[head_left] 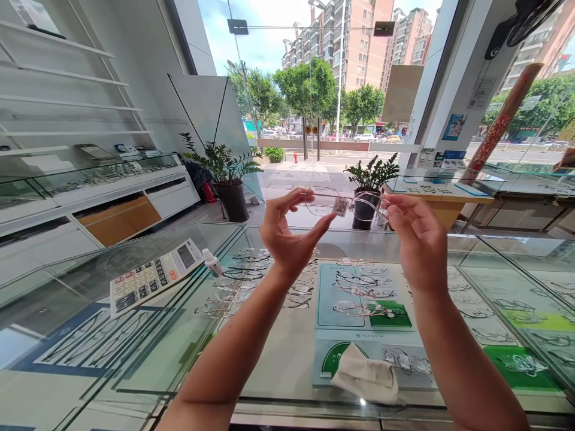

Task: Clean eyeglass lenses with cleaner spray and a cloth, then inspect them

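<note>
A pair of thin-framed eyeglasses (345, 202) is held up between both hands above a glass display counter. My left hand (291, 230) pinches the frame near its left lens, with the thumb reaching toward a small printed label by the middle. At the other side, my right hand (415, 236) grips the frame near the right lens and temple. Below them, a crumpled beige cloth (366, 376) lies on the glass. Rows of glasses (362, 308) sit under the hands on a light blue board (326, 335).
On the left of the counter (269, 392) are a calculator (155, 275) and a small white bottle (212, 263). Potted plants (233, 200) stand on the floor beyond. Glass cases (516, 299) with more glasses extend to the right.
</note>
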A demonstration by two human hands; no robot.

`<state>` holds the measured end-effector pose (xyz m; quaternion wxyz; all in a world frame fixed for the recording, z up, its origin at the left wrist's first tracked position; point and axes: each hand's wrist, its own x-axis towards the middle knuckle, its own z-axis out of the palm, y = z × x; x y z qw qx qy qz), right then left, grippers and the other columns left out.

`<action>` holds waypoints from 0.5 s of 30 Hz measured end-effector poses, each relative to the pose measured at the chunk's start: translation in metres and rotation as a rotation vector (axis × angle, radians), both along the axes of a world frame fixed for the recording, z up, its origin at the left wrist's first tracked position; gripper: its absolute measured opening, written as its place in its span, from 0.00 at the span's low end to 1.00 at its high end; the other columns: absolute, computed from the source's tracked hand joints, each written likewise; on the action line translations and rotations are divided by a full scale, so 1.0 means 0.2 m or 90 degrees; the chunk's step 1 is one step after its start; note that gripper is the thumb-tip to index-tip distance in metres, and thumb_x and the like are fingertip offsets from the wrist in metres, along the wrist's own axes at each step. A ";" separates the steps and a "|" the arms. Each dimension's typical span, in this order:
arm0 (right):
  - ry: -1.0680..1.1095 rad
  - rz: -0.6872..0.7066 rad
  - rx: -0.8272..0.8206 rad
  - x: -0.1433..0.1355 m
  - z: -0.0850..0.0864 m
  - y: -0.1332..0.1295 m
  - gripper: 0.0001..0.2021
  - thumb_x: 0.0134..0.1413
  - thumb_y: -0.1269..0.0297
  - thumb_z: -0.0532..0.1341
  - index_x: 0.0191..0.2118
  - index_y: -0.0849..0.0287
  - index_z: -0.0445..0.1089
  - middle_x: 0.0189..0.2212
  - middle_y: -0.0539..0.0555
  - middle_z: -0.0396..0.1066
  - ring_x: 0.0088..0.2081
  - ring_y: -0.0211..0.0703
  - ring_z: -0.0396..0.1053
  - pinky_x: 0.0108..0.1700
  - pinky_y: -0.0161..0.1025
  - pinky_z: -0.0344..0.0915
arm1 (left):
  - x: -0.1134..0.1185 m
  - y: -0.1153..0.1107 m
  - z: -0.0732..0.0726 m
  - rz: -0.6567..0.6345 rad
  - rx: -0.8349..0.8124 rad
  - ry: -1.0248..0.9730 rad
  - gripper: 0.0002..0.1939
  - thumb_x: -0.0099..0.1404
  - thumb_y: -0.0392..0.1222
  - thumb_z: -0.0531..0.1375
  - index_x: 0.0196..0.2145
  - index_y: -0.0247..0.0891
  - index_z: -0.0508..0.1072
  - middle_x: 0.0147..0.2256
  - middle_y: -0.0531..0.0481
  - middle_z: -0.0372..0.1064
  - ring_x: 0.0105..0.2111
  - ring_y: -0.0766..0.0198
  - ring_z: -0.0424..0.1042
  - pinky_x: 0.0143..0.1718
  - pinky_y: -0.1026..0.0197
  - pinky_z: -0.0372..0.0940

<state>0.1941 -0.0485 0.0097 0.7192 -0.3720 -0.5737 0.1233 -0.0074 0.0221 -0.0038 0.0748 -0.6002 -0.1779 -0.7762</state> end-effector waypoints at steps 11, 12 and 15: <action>0.043 0.045 -0.024 0.00 0.00 0.00 0.09 0.65 0.56 0.68 0.47 0.51 0.78 0.49 0.55 0.83 0.54 0.51 0.80 0.56 0.51 0.77 | 0.00 0.00 -0.01 0.015 -0.016 0.030 0.29 0.62 0.49 0.77 0.57 0.44 0.73 0.50 0.45 0.82 0.50 0.54 0.82 0.46 0.51 0.74; 0.048 0.056 -0.025 0.00 0.00 0.01 0.10 0.65 0.56 0.68 0.48 0.51 0.78 0.50 0.55 0.84 0.54 0.51 0.81 0.57 0.52 0.77 | 0.00 0.00 -0.01 0.034 -0.015 0.031 0.29 0.63 0.48 0.76 0.58 0.44 0.73 0.51 0.45 0.82 0.51 0.54 0.82 0.46 0.51 0.74; 0.063 0.093 -0.025 0.00 -0.01 0.02 0.10 0.65 0.58 0.67 0.50 0.51 0.77 0.50 0.55 0.84 0.56 0.52 0.81 0.60 0.54 0.77 | -0.01 -0.01 -0.01 0.089 -0.027 0.038 0.28 0.64 0.50 0.76 0.58 0.43 0.75 0.52 0.45 0.82 0.53 0.53 0.81 0.48 0.50 0.75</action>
